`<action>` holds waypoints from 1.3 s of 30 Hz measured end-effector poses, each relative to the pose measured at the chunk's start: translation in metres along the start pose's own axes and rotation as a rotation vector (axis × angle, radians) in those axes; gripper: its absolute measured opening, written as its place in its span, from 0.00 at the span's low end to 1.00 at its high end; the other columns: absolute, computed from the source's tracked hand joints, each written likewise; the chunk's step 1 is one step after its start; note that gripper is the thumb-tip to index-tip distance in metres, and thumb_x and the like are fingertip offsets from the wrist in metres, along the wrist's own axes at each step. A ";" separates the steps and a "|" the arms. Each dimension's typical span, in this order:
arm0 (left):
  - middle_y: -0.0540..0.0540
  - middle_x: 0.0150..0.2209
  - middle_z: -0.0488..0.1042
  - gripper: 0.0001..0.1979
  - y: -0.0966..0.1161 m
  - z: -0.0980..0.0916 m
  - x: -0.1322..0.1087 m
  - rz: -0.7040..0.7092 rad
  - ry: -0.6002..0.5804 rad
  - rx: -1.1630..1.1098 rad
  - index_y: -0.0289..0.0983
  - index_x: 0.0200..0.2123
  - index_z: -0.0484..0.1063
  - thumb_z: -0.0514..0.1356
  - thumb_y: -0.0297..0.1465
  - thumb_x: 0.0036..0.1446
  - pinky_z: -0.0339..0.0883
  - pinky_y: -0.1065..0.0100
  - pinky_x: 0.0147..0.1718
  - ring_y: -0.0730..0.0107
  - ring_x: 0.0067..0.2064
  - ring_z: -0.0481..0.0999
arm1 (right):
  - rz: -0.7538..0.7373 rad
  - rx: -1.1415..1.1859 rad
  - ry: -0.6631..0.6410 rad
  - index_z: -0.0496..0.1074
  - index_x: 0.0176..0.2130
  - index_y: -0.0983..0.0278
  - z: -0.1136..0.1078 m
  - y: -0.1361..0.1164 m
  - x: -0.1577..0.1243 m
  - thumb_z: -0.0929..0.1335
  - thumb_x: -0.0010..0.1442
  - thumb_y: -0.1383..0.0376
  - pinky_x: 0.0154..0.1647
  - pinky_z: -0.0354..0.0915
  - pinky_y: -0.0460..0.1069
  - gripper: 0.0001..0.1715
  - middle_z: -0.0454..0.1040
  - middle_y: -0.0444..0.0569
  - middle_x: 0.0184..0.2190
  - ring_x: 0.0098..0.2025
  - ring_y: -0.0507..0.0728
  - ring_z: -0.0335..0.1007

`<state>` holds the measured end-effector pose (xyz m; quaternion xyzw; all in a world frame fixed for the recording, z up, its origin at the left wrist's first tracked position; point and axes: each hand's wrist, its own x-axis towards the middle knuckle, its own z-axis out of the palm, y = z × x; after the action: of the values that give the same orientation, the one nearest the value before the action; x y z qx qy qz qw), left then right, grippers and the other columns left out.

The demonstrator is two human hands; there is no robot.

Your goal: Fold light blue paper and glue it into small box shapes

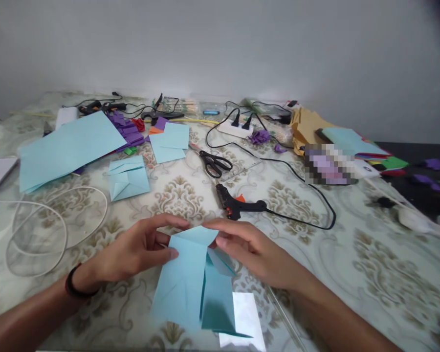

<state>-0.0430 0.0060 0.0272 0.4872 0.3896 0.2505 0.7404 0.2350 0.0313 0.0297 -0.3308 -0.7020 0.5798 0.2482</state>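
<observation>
Here both hands pinch the top edge of a folded light-blue paper piece (196,281) near the front edge of the desk (352,274). The left hand (135,249) has its grip clamped on the paper's upper left corner, thumb on the face and forefinger stretched along the top fold. The right hand (242,244) is clamped on the upper right corner, fingers laid flat over the fold. The paper hangs from the 2 hands toward the front edge, creased into 2 long panels with a small flap at the right. A white sheet (245,318) lies under its lower right part.

Just beyond the hands lies a black glue gun (238,205), its black cord (315,195) looping toward the right side. Black scissors (214,164) lie farther back, near the middle. A smaller folded blue piece (128,178) sits left of centre, a large blue sheet (68,146) toward the back left corner. A white cable (51,225) coils by the left edge, and a white power strip (236,128) rests near the back edge.
</observation>
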 end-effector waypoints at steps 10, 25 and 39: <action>0.55 0.27 0.69 0.20 0.005 -0.001 -0.001 0.023 -0.035 0.094 0.44 0.59 0.69 0.65 0.34 0.65 0.49 0.74 0.22 0.77 0.23 0.57 | -0.105 0.045 -0.237 0.78 0.59 0.54 -0.003 0.000 0.003 0.61 0.73 0.57 0.69 0.57 0.60 0.24 0.69 0.51 0.65 0.67 0.64 0.65; 0.58 0.24 0.65 0.20 -0.002 0.001 0.006 0.014 0.046 0.187 0.41 0.56 0.68 0.65 0.30 0.61 0.49 0.75 0.22 0.78 0.24 0.57 | -0.097 -0.220 -0.102 0.78 0.53 0.56 0.014 0.001 0.004 0.65 0.72 0.67 0.53 0.68 0.53 0.16 0.71 0.51 0.51 0.51 0.57 0.71; 0.42 0.56 0.76 0.20 0.000 0.010 0.002 0.189 0.213 0.064 0.41 0.56 0.69 0.67 0.35 0.63 0.74 0.69 0.40 0.69 0.42 0.81 | 0.305 0.233 0.105 0.73 0.32 0.63 0.027 0.007 0.011 0.77 0.58 0.54 0.30 0.58 0.47 0.17 0.69 0.40 0.26 0.29 0.50 0.63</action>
<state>-0.0335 0.0026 0.0290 0.5159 0.4261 0.3569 0.6519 0.2089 0.0232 0.0170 -0.4321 -0.5581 0.6699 0.2305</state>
